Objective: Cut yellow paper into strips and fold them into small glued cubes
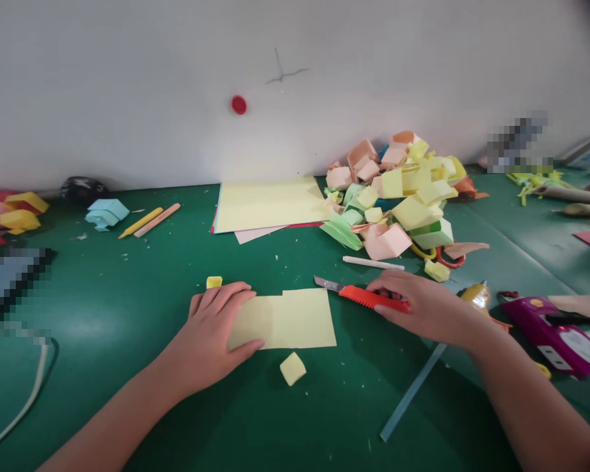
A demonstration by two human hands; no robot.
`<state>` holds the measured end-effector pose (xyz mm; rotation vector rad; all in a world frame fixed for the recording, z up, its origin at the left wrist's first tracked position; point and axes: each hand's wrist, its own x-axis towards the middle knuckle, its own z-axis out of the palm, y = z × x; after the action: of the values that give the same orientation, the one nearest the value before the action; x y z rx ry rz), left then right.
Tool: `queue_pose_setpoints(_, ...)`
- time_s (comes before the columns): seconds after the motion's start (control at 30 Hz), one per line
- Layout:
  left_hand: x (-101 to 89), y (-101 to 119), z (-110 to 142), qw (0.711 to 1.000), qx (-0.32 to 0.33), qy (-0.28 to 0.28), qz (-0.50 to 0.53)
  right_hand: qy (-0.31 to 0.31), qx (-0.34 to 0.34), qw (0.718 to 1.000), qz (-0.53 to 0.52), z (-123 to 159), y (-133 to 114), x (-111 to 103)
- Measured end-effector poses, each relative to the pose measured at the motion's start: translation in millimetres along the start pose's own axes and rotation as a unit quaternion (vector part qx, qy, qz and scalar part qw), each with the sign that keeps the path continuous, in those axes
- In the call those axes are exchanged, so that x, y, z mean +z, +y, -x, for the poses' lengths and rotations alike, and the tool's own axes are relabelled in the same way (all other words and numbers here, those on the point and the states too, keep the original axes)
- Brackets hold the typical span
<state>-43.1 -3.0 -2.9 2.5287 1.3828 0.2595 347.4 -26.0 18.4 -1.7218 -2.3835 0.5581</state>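
A pale yellow paper sheet (295, 319) with a notch cut from its upper left lies on the green mat (128, 308). My left hand (216, 331) lies flat on the sheet's left end, fingers stretched out. Over to the right, my right hand (423, 305) rests on the mat with its fingers closed round an orange utility knife (364, 296); the blade points left, just past the sheet's upper right corner. A small yellow paper square (292, 368) lies below the sheet, and another small yellow piece (214, 282) sits above my left fingers.
A heap of folded paper boxes (398, 196) and a stack of paper sheets (270, 204) lie at the back. A white stick (373, 263), a ruler (413, 392), a purple glue gun (555, 331), crayons (150, 221) and a blue paper shape (107, 213) are around.
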Motion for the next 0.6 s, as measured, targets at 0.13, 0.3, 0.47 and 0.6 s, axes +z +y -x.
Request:
queue_pose_setpoints(0.13,-1.1,-2,1,0.999,-0.026,-0.002,0.021,0.0,0.017,1.0,0.01,-2,-1,5)
queue_pose_setpoints(0.3,-1.8,-4,-1,0.997,-0.049,-0.026,0.062,0.01,0.044,0.999,0.012,-5,2,12)
queue_pose_setpoints(0.47,-6.5,-2,0,0.987,-0.079,0.038,0.131,0.006,0.048,0.999,0.005,-6,6,15)
queue_pose_setpoints(0.6,-10.8,1,2,0.963,-0.098,0.138,0.208,0.0,0.047,0.999,-0.005,-6,8,16)
